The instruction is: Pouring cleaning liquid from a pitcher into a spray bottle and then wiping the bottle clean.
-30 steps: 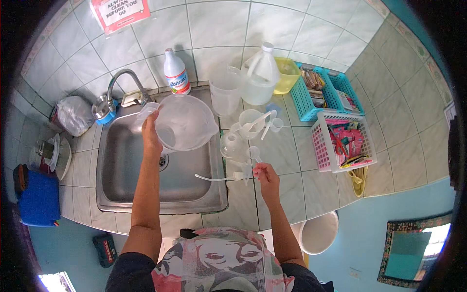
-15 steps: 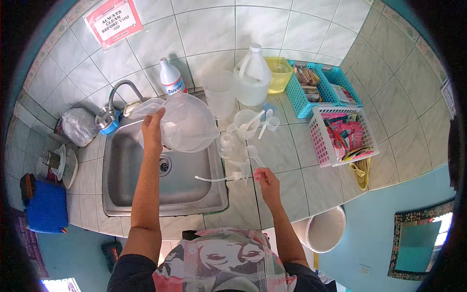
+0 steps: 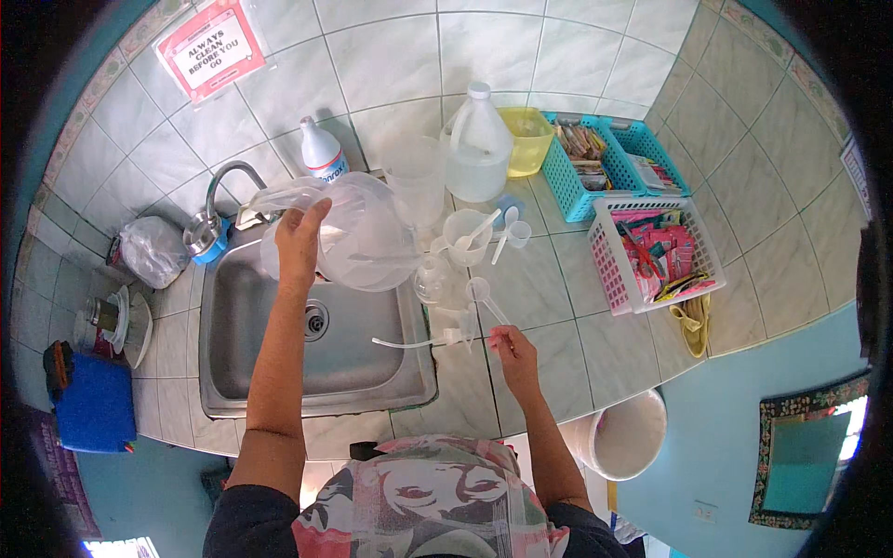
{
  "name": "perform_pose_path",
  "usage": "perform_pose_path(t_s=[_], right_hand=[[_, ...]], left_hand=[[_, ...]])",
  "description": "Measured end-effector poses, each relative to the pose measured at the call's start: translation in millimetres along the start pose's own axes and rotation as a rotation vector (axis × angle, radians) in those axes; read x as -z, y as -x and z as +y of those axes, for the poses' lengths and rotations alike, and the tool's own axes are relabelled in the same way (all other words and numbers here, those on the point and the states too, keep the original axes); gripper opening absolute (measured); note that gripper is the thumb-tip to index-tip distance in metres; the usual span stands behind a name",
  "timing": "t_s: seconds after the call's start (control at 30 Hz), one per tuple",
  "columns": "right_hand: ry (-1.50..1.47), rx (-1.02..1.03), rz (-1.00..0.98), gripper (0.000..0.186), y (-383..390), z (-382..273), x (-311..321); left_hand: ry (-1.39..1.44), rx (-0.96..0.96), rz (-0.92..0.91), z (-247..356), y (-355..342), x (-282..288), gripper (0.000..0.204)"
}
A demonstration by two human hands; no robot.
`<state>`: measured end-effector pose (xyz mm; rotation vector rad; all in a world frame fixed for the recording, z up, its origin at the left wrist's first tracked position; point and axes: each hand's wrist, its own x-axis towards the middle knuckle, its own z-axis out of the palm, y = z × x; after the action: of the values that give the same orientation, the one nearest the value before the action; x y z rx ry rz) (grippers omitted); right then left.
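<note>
From here I can see the person's left hand (image 3: 299, 240) closed around the edge of a clear bowl (image 3: 372, 251), holding it up above the sink (image 3: 270, 353). The bowl sits mostly to the right of that hand; more clear plastic shows on its left, but I can't tell whether it is a second piece. The right hand (image 3: 514, 358) is low over the counter (image 3: 549, 367), fingers curled, tips at the handle end of a clear spoon (image 3: 478, 290); I can't tell whether they grip it. Just left of the right hand lies a thin tube (image 3: 402, 345). Beyond that hand stands a small cup (image 3: 456, 230) with a white spoon in it, and farther off, a big jug (image 3: 479, 158). Beyond the left hand, a tap (image 3: 213, 191) arches up.
</note>
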<state>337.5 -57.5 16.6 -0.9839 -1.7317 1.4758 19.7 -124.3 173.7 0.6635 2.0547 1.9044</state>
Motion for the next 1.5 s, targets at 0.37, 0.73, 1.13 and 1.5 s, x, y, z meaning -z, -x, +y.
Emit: perform_pose_path(t_s=[0.37,0.73,1.13,1.5], right_hand=[[-0.002,0.028,0.003,0.013,3,-5,2],[0.003,0.047,0.014,0.01,3,2,3],[0.052,0.041,0.019,0.013,3,7,5],[0.041,0.041,0.003,0.013,3,6,5]], left_hand=[[-0.076,-0.164,-0.01,2,-2,-6,0.039],[-0.26,-0.199,0.012,-5,-10,-6,0.047],[-0.311,-0.334,0.002,-3,-9,-11,0.042],[-0.38,-0.33,0.026,5,-4,-15,0.04]])
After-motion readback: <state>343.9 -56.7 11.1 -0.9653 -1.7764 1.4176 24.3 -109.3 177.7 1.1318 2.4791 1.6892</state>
